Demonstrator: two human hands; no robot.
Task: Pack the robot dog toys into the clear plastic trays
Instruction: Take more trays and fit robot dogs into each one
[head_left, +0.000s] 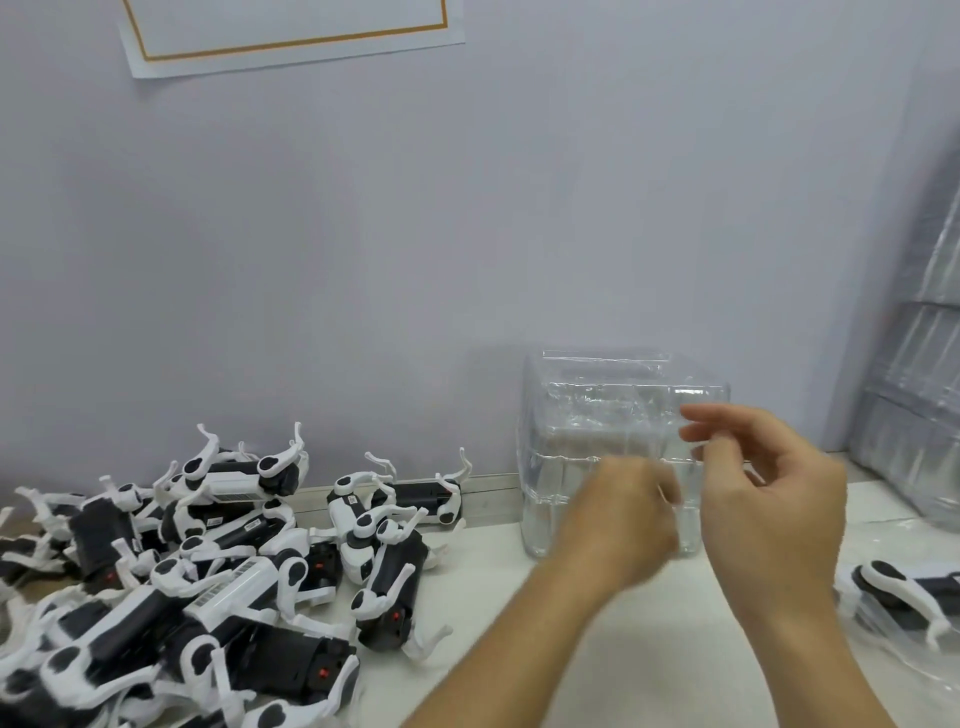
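Observation:
A pile of several black-and-white robot dog toys (218, 571) lies on the table at the left, legs sticking up. A stack of clear plastic trays (587, 441) stands against the wall right of centre. My left hand (623, 519) is curled at the stack's front and grips a tray edge. My right hand (769, 493) is raised beside it, thumb and forefinger pinching the upper right edge of the top tray. At the right edge lies another robot dog (904, 592), packed in a clear tray.
More clear trays (924, 374) lean in tall stacks at the far right. A grey wall (363, 234) closes the back of the white table (649, 649). A framed paper sheet (291, 31) hangs on the wall at the upper left.

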